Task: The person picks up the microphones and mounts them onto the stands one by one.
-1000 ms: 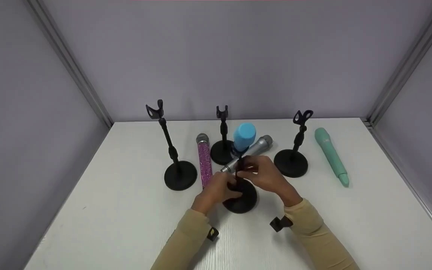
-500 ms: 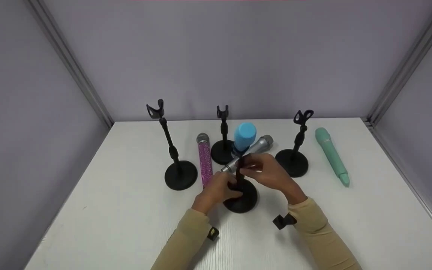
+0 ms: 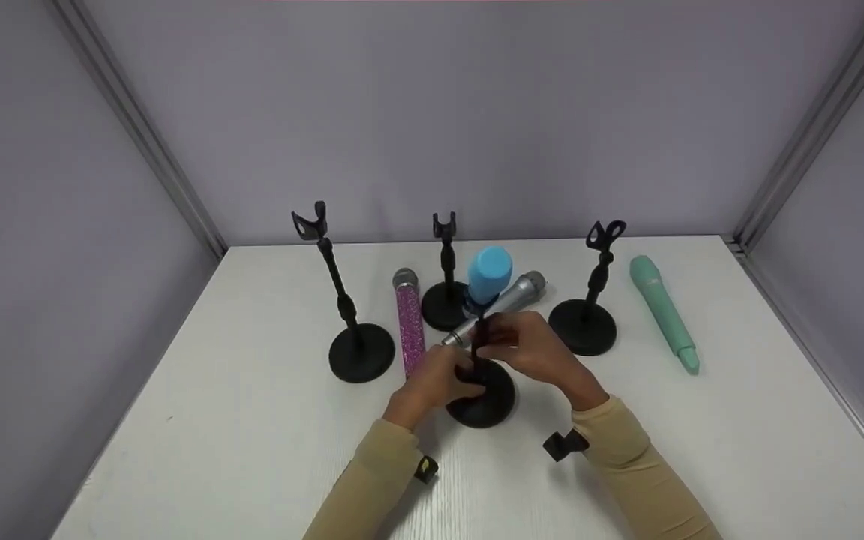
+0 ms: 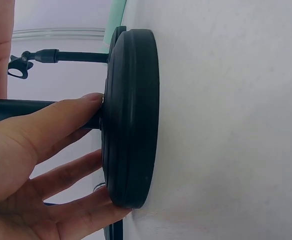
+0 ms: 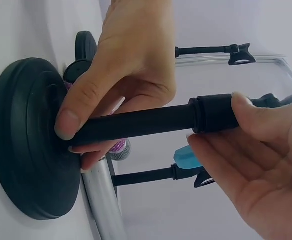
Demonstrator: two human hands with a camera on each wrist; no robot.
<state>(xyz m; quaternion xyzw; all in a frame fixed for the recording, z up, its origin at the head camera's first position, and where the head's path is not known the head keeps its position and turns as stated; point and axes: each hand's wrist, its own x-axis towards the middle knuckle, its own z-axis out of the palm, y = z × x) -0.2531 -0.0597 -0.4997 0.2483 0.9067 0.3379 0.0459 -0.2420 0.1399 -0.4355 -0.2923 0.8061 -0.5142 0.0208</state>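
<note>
In the head view a black microphone stand [image 3: 481,397] stands upright on the table in front of the person, with a blue microphone [image 3: 490,274] at its top. Low on this stand, the left hand [image 3: 436,379] pinches the foot of the pole between thumb and fingers, other fingers reaching to the round base [image 4: 131,120]. Higher up, the right hand [image 3: 533,349] grips the thick black collar [image 5: 216,112] of the pole with thumb and fingers. The bare pole [image 5: 141,125] shows between the two hands in the right wrist view.
Three more black stands, a left one [image 3: 361,352], a middle one [image 3: 443,304] and a right one [image 3: 583,328], hold no microphones. A glittery purple microphone [image 3: 410,322], a silver microphone [image 3: 518,292] and a green microphone [image 3: 664,313] lie on the white table [image 3: 252,450]. Walls enclose it.
The right hand shifts slightly to the right and then partly back at the collar. The left hand keeps its hold at the base, and the stand stays in place.
</note>
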